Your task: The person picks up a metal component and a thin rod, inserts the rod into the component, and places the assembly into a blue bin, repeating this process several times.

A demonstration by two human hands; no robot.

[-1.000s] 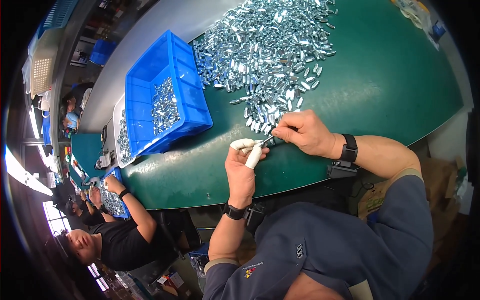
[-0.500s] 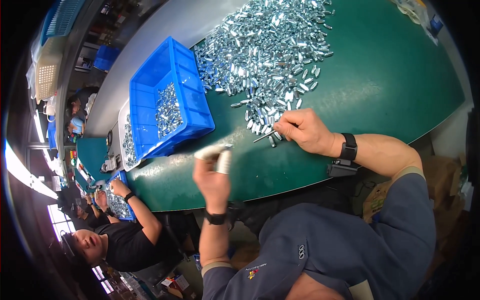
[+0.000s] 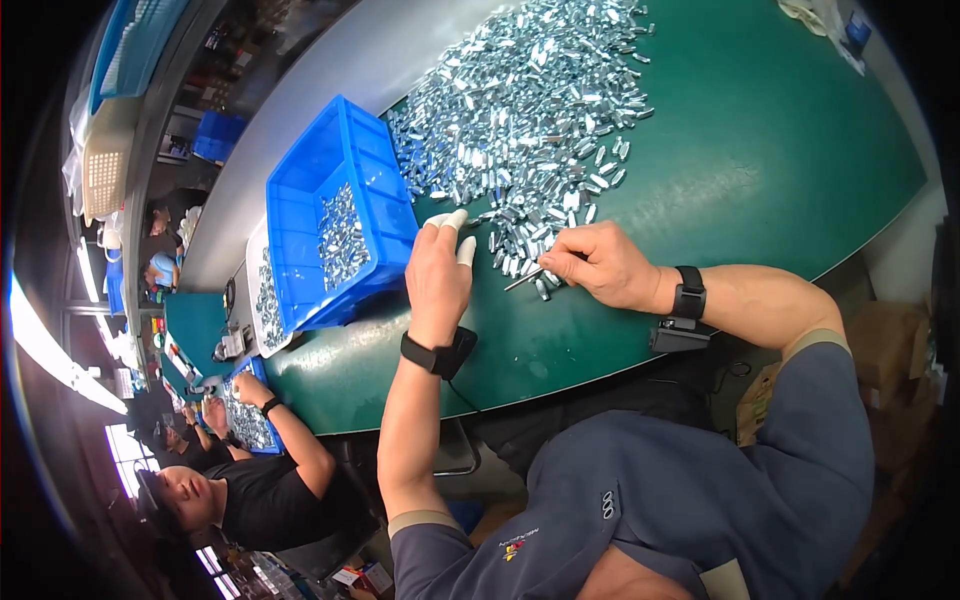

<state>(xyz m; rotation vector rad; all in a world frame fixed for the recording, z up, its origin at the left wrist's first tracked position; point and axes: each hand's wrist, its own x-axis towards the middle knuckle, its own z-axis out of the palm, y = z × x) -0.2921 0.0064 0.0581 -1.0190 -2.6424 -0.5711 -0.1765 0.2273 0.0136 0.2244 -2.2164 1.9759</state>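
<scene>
My right hand [image 3: 605, 268] is closed around a thin dark metal rod [image 3: 522, 281], whose tip points left, low over the near edge of a heap of small shiny metal pieces [image 3: 540, 110]. These look like short hexagonal sleeves or long nuts. My left hand [image 3: 438, 280] wears white finger covers on its fingertips. Its fingers and thumb are apart, with nothing visible between them. They reach toward a loose piece [image 3: 478, 219] at the heap's left edge. Beside this hand stands a blue plastic bin [image 3: 385, 215] with more such pieces inside.
The green tabletop [image 3: 720, 190] carries the heap. A white tray [image 3: 254, 262] of pieces sits behind the bin. Black boxes [image 3: 680, 336] are strapped near both wrists. At left, a co-worker [image 3: 270, 500] in black handles pieces over another blue tray [image 3: 262, 432].
My left hand has moved forward from the table's near side to the heap's left edge, and its fingers have straightened. The right hand stays nearly in place with the rod.
</scene>
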